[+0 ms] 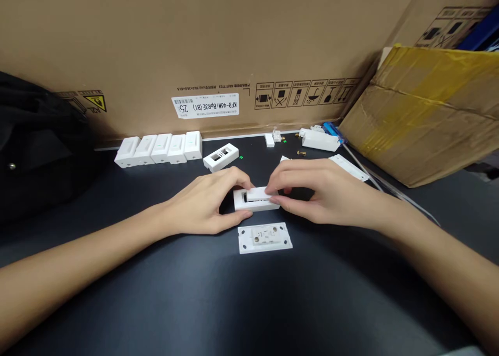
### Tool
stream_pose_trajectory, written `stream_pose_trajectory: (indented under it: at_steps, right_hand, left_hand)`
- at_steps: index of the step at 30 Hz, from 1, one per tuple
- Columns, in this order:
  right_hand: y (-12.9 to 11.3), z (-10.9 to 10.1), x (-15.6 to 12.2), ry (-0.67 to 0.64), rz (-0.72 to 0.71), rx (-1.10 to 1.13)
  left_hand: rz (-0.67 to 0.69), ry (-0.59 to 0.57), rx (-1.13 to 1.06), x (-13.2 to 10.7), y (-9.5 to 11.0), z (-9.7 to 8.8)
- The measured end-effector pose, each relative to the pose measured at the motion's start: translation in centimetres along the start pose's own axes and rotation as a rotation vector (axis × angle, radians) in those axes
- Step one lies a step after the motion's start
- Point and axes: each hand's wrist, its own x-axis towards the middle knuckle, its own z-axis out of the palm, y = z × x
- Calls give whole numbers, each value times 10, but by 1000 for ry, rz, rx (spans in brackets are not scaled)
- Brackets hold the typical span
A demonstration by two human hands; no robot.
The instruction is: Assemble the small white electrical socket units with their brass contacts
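Both my hands meet over a white switch frame [255, 201] lying on the dark table [249, 293]. My left hand [210, 202] grips its left end with curled fingers. My right hand [315, 192] pinches a small white rocker piece [259, 192] that sits on top of the frame. Just in front of the hands lies a white switch base plate [265, 238] with metal contacts facing up.
A row of several white switches [159, 149] and an empty white frame [220, 157] lie near the large cardboard box [202, 49]. Small white parts, brass screws [301, 153], a white housing [319, 139] and a blue-handled tool [333, 130] lie at back right. A taped carton [429, 111] stands right, a black bag [35, 137] left.
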Motion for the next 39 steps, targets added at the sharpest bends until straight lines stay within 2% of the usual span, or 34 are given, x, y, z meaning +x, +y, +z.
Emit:
stream_pose_trajectory:
  at_steps: [10,16,25,34,39]
  right_hand:
    - [3,4,1,-1,-59,-34]
    - [0,2,2,0,-41,-29]
    - [-5,4,0,5,-61,-44]
    - [-10,7,0,-11,-72,-109]
    - [-16,10,2,-14,-65,-136]
  left_hand:
    - [119,9,53,1,-2,-1]
    - [175,40,56,3,1,-3]
    - [148,101,-55,3,-4,1]
    - [57,78,-142,4,-1,-1]
    - [52,70,-158,5,-1,-1]
